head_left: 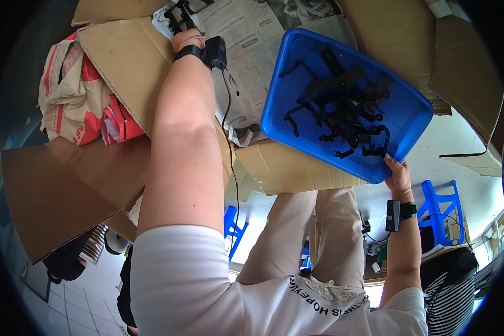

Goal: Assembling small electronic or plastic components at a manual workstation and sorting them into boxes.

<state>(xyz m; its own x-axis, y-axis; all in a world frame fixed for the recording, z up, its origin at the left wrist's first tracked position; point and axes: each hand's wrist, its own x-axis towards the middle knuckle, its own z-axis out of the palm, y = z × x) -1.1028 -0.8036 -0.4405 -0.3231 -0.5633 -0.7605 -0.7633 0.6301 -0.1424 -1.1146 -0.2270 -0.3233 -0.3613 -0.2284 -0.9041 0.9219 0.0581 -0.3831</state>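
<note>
My right hand (pixel 398 175) grips the near right corner of a blue plastic tray (pixel 297 147), thumb over the rim. Inside the tray lies a loose heap of black plastic brackets (pixel 341 106), and the tray is tilted above a cardboard box. Far forward at the upper left, my left hand (pixel 188 39) is closed at a black plastic bracket (pixel 180 15), its fingertips mostly hidden. Beneath that bracket is some whitish wrapping (pixel 162 23). Newspaper (pixel 246 56) lines the box under the tray and beside my left forearm.
Open cardboard flaps (pixel 123 73) surround the box. A beige and red bag (pixel 75 95) lies on the left. Blue stools (pixel 443 213) stand on the floor at the right and behind. A black cable (pixel 229 112) runs along my left arm from a wrist-worn device (pixel 215 52).
</note>
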